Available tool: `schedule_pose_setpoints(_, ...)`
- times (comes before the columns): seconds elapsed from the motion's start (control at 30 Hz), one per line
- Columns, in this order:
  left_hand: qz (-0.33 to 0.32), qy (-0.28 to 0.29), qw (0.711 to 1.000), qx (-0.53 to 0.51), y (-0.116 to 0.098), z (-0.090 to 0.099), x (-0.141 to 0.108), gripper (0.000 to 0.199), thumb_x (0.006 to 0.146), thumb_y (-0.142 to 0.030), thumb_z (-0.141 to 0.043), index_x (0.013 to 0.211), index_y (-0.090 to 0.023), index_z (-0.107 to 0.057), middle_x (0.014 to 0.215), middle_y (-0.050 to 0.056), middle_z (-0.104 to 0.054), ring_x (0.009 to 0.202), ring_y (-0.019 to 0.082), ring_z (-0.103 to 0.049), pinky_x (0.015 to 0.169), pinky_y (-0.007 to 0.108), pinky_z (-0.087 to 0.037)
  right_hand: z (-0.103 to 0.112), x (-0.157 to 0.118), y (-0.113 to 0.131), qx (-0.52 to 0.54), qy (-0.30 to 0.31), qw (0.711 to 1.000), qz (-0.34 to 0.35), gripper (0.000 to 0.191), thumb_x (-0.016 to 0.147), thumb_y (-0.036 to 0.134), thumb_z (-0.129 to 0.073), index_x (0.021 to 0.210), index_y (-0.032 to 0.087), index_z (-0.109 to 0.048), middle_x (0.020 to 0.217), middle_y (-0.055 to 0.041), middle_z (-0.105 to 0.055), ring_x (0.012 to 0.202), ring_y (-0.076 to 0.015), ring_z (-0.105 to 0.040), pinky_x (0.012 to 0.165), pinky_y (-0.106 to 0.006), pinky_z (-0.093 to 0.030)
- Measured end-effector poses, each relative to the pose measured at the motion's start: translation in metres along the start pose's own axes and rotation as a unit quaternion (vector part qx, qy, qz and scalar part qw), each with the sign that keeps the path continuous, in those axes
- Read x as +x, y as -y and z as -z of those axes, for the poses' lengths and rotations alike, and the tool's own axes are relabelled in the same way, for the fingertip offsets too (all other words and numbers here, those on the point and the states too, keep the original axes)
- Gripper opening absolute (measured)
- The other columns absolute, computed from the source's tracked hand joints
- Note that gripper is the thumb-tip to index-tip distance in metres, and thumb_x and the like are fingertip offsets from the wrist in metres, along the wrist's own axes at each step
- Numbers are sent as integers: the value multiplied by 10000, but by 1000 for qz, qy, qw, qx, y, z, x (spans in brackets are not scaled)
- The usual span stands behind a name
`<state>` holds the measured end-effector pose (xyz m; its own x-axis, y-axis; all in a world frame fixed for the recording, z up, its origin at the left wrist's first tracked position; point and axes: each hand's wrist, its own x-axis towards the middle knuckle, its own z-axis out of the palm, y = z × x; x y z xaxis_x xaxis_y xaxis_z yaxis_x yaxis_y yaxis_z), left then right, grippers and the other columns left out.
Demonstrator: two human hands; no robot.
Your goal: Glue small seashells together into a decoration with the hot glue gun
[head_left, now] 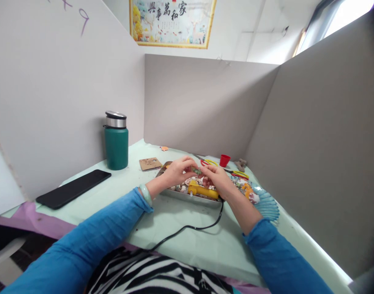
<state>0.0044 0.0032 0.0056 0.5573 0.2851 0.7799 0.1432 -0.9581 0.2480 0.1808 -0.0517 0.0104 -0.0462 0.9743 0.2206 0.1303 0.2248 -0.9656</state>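
Above a metal tray [189, 199], my left hand [178, 170] pinches a small greenish piece [197, 171], whose kind I cannot make out. My right hand [217, 179] meets it from the other side, with its fingertips closed at the same piece. Under the hands lies a yellow hot glue gun [205, 191] across the tray, and its black cord [191, 227] runs down toward my lap. Seashells [183, 188] fill much of the tray, partly hidden by the hands and the glue gun.
At the left stand a green bottle [116, 148] and a flat black phone [76, 188]. Brown cardboard [150, 163] lies behind the tray. A red cup [224, 160], scissors [240, 174] and a blue shell-shaped dish [268, 206] are on the right. Grey partitions [205, 102] enclose the table.
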Motion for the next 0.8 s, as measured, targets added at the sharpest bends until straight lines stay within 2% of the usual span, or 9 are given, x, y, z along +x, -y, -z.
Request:
schedule_pose_setpoints(0.3, 24, 3, 1000, -8, -1, 0, 0, 148, 803, -267, -576, 892, -149, -571, 920, 55, -550, 655, 79, -539, 647, 233, -479, 0, 1, -1, -10, -1, 1000, 10, 329, 698, 472, -649, 736, 161, -548, 684, -14, -613, 465, -77, -515, 402, -192, -385)
schedule_pose_setpoints(0.53, 98, -4, 993, -69, -2, 0, 1, 307, 755, -278, -625, 1017, -146, -532, 978, 73, -569, 731, 106, -575, 650, 246, -498, -1, 1, -1, -30, -29, 997, 61, 307, 713, 456, -626, 777, 164, -557, 630, 14, -592, 429, -67, -486, 398, -191, -380)
schedule_pose_setpoints(0.67, 172, -8, 974, -146, 4, -2, 2, 303, 782, -289, -595, 1038, -136, -543, 1019, 94, -596, 804, 133, -607, 655, 255, -511, -1, 3, -4, -72, -44, 991, 104, 330, 729, 470, -608, 848, 164, -577, 624, 12, -583, 450, -85, -500, 413, -204, -401)
schedule_pose_setpoints(0.8, 242, 19, 937, -252, 7, -3, 3, 321, 796, -337, -588, 1030, -119, -559, 949, 86, -629, 784, 136, -625, 668, 270, -528, -1, 3, -5, -105, -53, 983, 139, 312, 748, 451, -598, 889, 174, -590, 658, 4, -597, 475, -94, -517, 449, -217, -419)
